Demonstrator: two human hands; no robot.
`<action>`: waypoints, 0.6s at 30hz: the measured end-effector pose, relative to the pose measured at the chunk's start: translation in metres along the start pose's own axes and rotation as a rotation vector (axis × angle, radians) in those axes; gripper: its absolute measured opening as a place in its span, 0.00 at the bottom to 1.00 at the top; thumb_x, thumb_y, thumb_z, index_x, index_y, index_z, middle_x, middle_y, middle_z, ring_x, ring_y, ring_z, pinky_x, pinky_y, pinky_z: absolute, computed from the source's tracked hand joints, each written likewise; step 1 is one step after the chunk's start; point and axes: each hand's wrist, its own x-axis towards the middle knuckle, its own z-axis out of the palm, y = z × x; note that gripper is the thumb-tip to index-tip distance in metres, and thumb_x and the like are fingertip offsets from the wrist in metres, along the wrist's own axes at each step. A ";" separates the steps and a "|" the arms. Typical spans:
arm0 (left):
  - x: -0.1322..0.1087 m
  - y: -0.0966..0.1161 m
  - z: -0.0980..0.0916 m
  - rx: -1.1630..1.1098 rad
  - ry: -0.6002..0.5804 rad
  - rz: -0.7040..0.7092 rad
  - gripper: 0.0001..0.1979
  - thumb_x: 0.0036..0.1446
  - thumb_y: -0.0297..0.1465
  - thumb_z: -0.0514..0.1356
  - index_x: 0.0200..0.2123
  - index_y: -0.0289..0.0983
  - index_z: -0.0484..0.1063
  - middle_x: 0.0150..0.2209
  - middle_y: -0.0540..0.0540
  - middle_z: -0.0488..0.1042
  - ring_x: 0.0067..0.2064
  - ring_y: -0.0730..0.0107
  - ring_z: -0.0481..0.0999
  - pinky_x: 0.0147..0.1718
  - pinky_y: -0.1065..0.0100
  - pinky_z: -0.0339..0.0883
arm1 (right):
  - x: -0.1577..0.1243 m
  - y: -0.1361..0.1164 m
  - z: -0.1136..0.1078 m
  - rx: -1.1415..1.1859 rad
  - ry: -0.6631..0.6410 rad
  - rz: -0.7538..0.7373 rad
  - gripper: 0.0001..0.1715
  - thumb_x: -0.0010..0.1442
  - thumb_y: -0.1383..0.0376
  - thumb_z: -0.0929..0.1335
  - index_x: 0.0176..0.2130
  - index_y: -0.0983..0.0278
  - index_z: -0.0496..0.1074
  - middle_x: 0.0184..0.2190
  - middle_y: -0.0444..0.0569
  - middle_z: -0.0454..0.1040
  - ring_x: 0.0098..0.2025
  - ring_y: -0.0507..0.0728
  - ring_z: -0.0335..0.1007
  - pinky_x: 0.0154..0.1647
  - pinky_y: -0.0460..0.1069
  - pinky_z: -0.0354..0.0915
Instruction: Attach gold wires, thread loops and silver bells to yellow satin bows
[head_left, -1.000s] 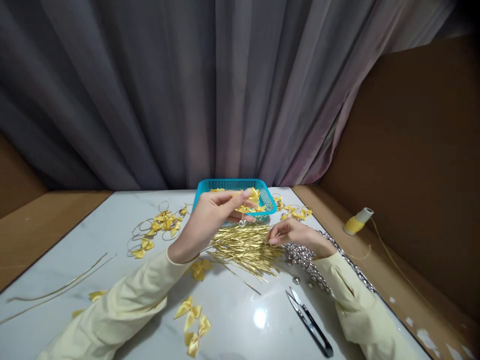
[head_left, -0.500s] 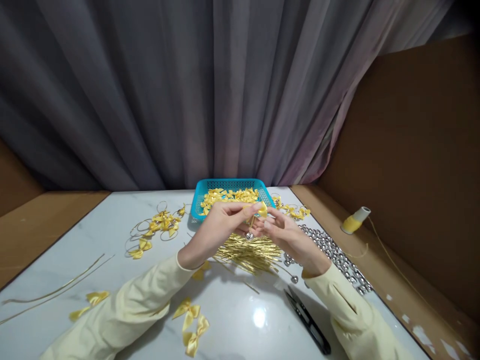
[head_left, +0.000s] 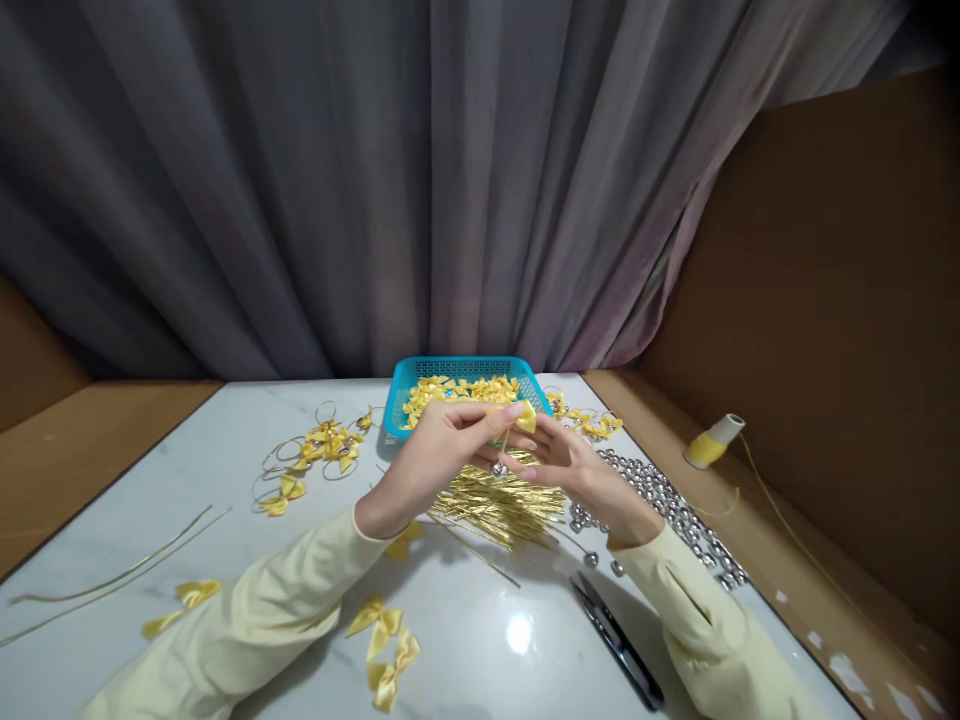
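My left hand (head_left: 442, 445) is closed, thumb and fingers pinching a yellow satin bow (head_left: 527, 417) above the middle of the table. Below the bow a thin gold tie hangs down with a small silver jingle bell (head_left: 499, 469) at its end. My right hand (head_left: 577, 468) is just to the right, its thumb and index finger apart, the thumb reaching toward the bell and the upper fingers close to the bow. Whether its fingertips touch the tie cannot be made out. Beneath both hands lies a pile of gold twist ties (head_left: 499, 510).
Behind the hands stands a blue basket (head_left: 397, 385) of yellow bows. Bows on rings (head_left: 326, 445) lie left of it. Silver bells (head_left: 667, 510), black thread snips (head_left: 616, 640) and a yellow thread spool (head_left: 712, 442) are on the right. Loose bows (head_left: 386, 660) lie in front.
My right thumb has moved down and away from the index finger, toward the bell. My left hand keeps its pinch on the bow.
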 end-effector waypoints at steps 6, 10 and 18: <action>0.001 -0.004 0.001 -0.011 -0.014 0.013 0.14 0.54 0.38 0.58 0.30 0.33 0.76 0.28 0.44 0.77 0.27 0.69 0.76 0.26 0.71 0.71 | -0.004 0.000 0.017 0.059 -0.173 -0.003 0.22 0.51 0.64 0.71 0.46 0.61 0.66 0.37 0.47 0.71 0.33 0.52 0.70 0.34 0.50 0.67; 0.002 -0.003 -0.001 0.002 0.014 0.024 0.13 0.54 0.38 0.59 0.30 0.33 0.76 0.31 0.44 0.78 0.29 0.69 0.77 0.30 0.70 0.72 | -0.002 0.004 0.010 -0.051 -0.103 -0.025 0.12 0.52 0.62 0.71 0.37 0.64 0.71 0.22 0.41 0.68 0.22 0.47 0.61 0.24 0.45 0.58; 0.001 0.004 -0.004 0.039 0.109 -0.026 0.14 0.52 0.39 0.60 0.36 0.35 0.77 0.38 0.41 0.78 0.30 0.67 0.79 0.29 0.72 0.71 | 0.000 0.009 -0.001 -0.007 -0.097 0.016 0.17 0.57 0.57 0.66 0.26 0.68 0.72 0.11 0.35 0.50 0.14 0.45 0.39 0.17 0.44 0.40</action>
